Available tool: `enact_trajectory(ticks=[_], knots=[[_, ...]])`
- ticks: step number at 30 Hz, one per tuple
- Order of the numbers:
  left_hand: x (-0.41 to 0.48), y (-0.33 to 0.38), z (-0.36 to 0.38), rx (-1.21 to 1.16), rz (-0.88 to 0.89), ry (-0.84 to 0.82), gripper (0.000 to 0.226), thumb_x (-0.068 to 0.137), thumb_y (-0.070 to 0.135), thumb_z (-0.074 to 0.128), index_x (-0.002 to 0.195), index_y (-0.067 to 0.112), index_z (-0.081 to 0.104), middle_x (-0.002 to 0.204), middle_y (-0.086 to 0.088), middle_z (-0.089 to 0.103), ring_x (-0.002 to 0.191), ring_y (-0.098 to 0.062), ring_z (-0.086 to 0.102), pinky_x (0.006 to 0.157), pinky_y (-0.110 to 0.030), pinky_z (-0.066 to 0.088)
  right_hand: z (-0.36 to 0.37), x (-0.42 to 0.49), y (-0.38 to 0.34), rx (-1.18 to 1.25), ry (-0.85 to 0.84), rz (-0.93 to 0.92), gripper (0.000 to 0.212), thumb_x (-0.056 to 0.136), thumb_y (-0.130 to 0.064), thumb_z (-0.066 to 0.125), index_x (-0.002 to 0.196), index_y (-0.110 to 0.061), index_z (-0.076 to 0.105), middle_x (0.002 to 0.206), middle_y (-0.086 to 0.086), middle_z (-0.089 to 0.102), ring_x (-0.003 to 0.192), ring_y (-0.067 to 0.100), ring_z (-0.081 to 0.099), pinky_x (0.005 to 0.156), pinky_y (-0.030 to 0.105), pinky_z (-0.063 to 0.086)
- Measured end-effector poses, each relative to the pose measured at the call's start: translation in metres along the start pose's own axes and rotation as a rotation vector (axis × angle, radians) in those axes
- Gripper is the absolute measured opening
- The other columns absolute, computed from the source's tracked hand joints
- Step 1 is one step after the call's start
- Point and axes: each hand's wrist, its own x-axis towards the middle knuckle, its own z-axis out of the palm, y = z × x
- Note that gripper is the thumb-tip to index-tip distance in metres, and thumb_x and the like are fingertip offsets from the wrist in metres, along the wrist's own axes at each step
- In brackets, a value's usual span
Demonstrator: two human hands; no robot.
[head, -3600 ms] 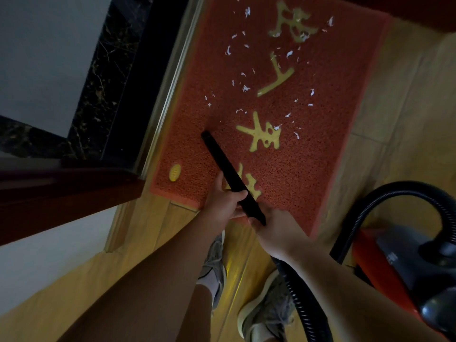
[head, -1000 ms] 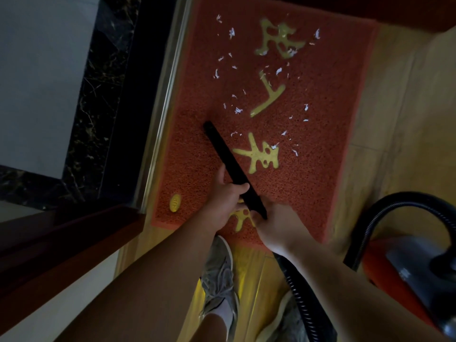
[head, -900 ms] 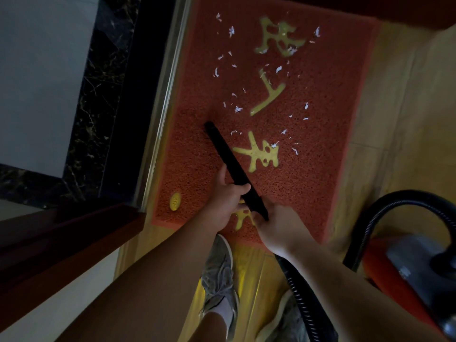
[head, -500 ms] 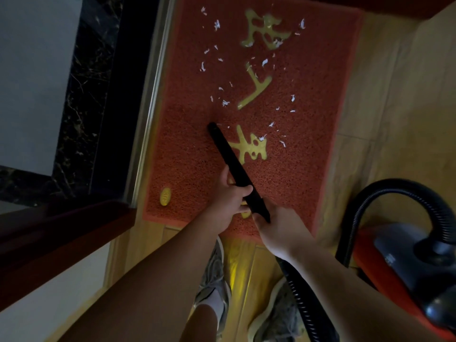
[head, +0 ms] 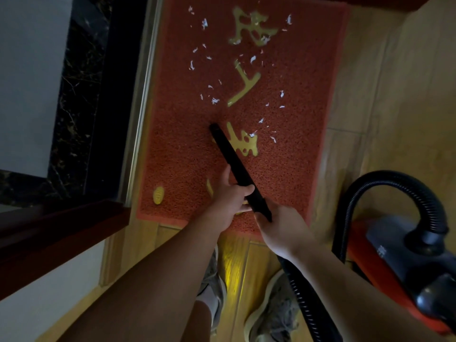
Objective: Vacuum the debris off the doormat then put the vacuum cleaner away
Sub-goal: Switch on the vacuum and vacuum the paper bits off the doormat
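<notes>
I had my left hand [head: 230, 196] wrapped around the black nozzle [head: 232, 156] midway and my right hand [head: 281, 227] gripping its rear end. The tip sat on the red doormat [head: 177, 154], whose near part looked mostly clean. White debris [head: 214, 101] lay scattered beyond it, so most of the vacuuming was left. The vacuum cleaner [head: 407, 255] stood to my right, not yet put away, its contents hidden

Both hands [head: 233, 197] [head: 281, 224] round black nozzle [head: 232, 156] — tip on red doormat [head: 296, 119], white debris [head: 214, 101] beyond.

Doormat [head: 296, 169]: orange-red, speckled, w/ yellow characters [head: 243, 92] + yellow oval mark [head: 158, 195]. Scraps [head: 214, 101] white. Nozzle [head: 232, 156] black; hose [head: 385, 178] black, ribbed. Vacuum cleaner [head: 407, 257] red w/ dark grey top. Floor [head: 394, 95] yellowish wood grain. Shoes [head: 278, 314] grey, pale soles.
</notes>
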Motion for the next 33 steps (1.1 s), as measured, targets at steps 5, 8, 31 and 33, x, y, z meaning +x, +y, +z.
enact_trajectory(ticks=[5, 8, 31, 33], knots=[[-0.002, -0.004, 0.014, 0.015, 0.000, -0.006, 0.088, 0.092, -0.004, 0.067, 0.157, 0.042, 0.028, 0.127, -0.006, 0.065, 0.098, -0.027, 0.074, 0.070, -0.041, 0.064, -0.004, -0.004, 0.013, 0.012, 0.025, -0.002, 0.017, 0.103, -0.032, 0.047, 0.114, -0.029, 0.059, 0.063, -0.005, 0.059, 0.043, 0.006, 0.052, 0.039, 0.017, 0.030], [-0.005, -0.007, 0.021, 0.019, -0.007, -0.008, 0.088, 0.093, -0.004, 0.067, 0.156, 0.043, 0.028, 0.129, -0.007, 0.065, 0.100, -0.027, 0.074, 0.070, -0.041, 0.063, -0.005, -0.008, 0.021, 0.021, 0.035, -0.005, 0.018, 0.102, -0.032, 0.048, 0.115, -0.029, 0.061, 0.064, -0.006, 0.060, 0.045, 0.006, 0.054, 0.041, 0.018, 0.032], [-0.020, -0.037, 0.067, 0.156, -0.010, -0.061, 0.086, 0.096, -0.003, 0.063, 0.159, 0.040, 0.024, 0.133, -0.006, 0.063, 0.106, -0.031, 0.071, 0.084, -0.050, 0.062, -0.004, -0.038, 0.072, 0.121, 0.075, 0.066, 0.016, 0.102, -0.031, 0.047, 0.111, -0.028, 0.060, 0.069, -0.004, 0.062, 0.046, 0.007, 0.055, 0.038, 0.017, 0.032], [-0.020, -0.039, 0.071, 0.162, -0.008, -0.062, 0.086, 0.096, -0.003, 0.063, 0.159, 0.040, 0.024, 0.133, -0.006, 0.063, 0.106, -0.031, 0.071, 0.085, -0.052, 0.062, -0.004, -0.039, 0.075, 0.137, 0.074, 0.076, 0.013, 0.102, -0.031, 0.047, 0.107, -0.027, 0.059, 0.069, -0.004, 0.062, 0.046, 0.006, 0.054, 0.038, 0.017, 0.032]])
